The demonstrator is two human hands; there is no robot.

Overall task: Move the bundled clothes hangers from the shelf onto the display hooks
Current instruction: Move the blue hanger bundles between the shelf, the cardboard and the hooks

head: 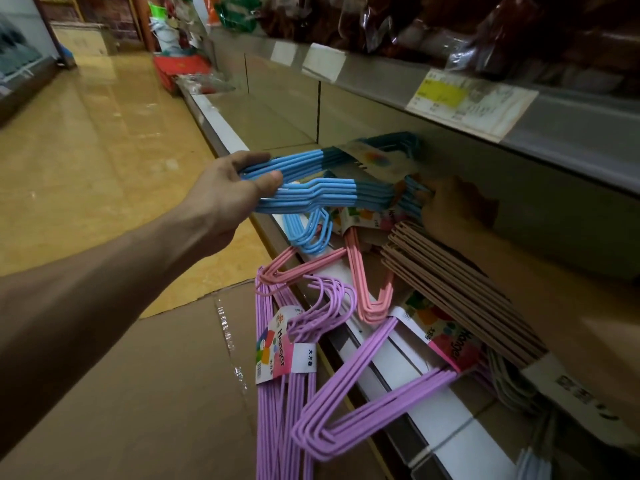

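My left hand grips the left end of a bundle of blue hangers, lifted just above the low shelf. Its hooks hang down at the shelf's front edge. My right hand reaches under the upper shelf and holds the right end of the blue bundles near their paper label; its fingers are partly hidden. A pink bundle, two purple bundles and a brown bundle lie on the shelf below. No display hooks are in view.
A large cardboard box lies on the floor against the shelf. The upper shelf rail with price tags overhangs my right hand. The aisle floor stretches to the left, with red goods far back.
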